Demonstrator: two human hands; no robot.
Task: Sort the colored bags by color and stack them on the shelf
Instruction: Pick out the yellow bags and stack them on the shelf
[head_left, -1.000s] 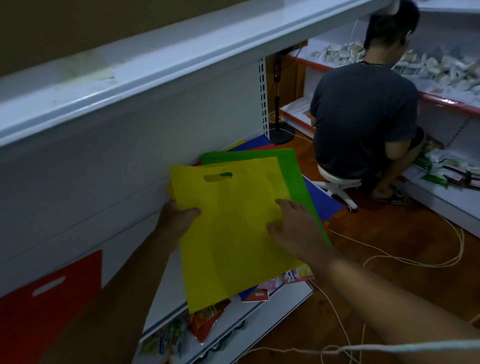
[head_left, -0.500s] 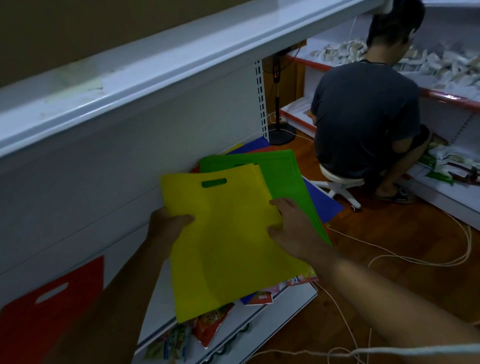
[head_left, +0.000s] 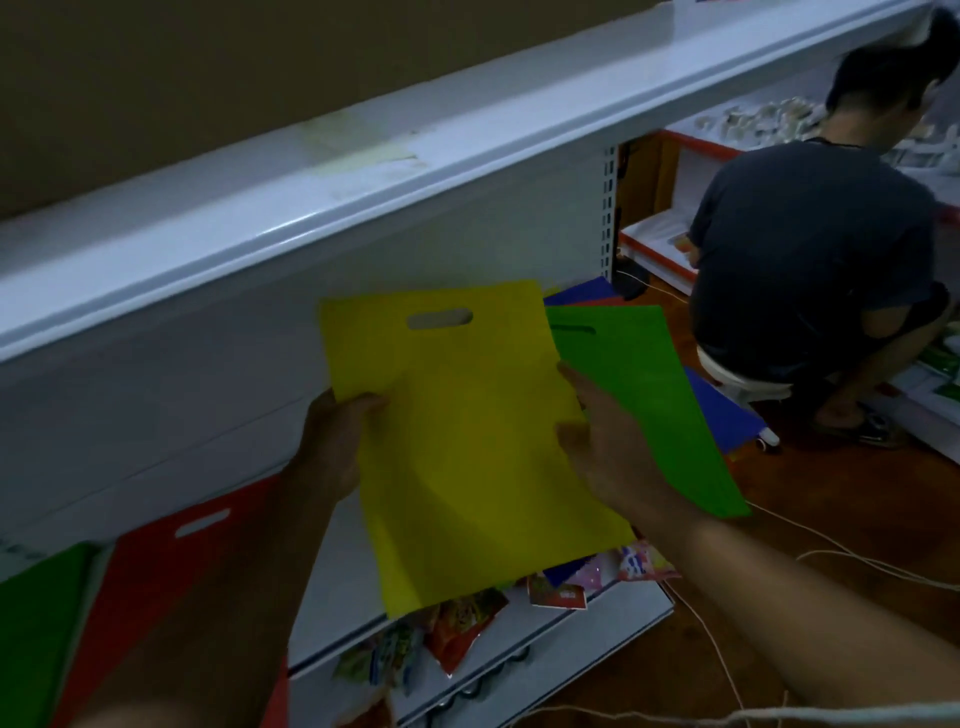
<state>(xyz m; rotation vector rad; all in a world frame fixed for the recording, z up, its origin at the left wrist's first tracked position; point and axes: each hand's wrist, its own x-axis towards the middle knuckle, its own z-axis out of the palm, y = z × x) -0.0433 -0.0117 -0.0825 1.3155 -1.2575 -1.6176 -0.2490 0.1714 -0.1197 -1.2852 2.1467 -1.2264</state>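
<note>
Where the white shelf (head_left: 363, 171) drops to its back panel, holding up a yellow bag (head_left: 467, 441) flat in front of it, cut-out handle uppermost. Gripping that bag by its two side edges: left hand (head_left: 332, 441) on the left edge, thumb curled over the front, remaining fingers hidden behind the fabric; right hand (head_left: 608, 441) on the right edge, thumb pressed on the front, other fingers tucked behind. Pinching it from both sides, then, with nothing else held.

Just behind and right of the yellow one, overlapped by it, a green bag (head_left: 649, 395) lying slanted, handle slit near its top. Under that, a blue bag (head_left: 722, 421) poking out at the right, with a thin red edge showing near its far corner. Below the yellow bag's lower end, snack packets (head_left: 457, 623) on the bottom ledge.

Lower left, leaning against the panel: a red bag (head_left: 166, 551) with a pale handle slot, and beside it at the frame edge a second green bag (head_left: 36, 623).

Far right, another person (head_left: 810, 249) in a dark shirt, back turned, low on a white stool (head_left: 748, 384). Across the wooden floor, a pale cord (head_left: 857, 561)
</note>
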